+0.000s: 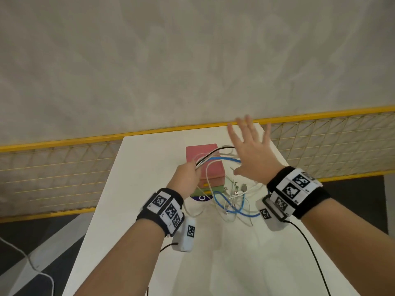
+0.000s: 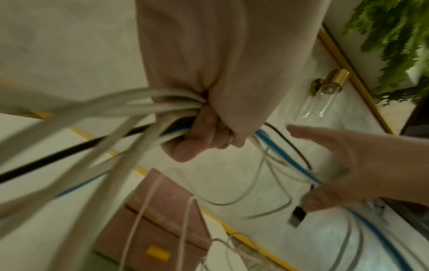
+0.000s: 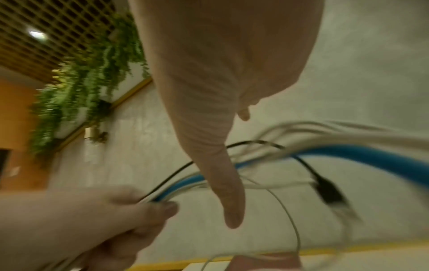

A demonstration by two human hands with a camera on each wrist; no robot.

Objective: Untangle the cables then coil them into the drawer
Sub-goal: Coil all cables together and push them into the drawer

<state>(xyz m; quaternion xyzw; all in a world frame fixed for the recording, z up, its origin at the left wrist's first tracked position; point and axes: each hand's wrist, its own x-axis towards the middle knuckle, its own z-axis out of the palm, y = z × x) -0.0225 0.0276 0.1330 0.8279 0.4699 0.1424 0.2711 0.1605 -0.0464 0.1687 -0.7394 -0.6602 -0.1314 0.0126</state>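
Observation:
My left hand (image 1: 188,175) grips a bundle of white, black and blue cables (image 1: 210,158) just above the pink drawer box (image 1: 203,153). The left wrist view shows that fist (image 2: 209,128) closed round the bundle (image 2: 139,110). The strands run rightward to my right hand (image 1: 250,154), which is raised with fingers spread and straight; the cables pass under its palm. In the right wrist view the blue cable (image 3: 359,155) and a black plug (image 3: 329,192) hang behind the extended thumb (image 3: 223,174). A loose tangle (image 1: 233,199) lies on the table below.
The white table (image 1: 149,167) is narrow, with edges close on both sides. A yellow mesh fence (image 1: 64,171) runs behind it. The pink box has a yellow handle (image 1: 204,185) and sits on a green layer (image 1: 206,191).

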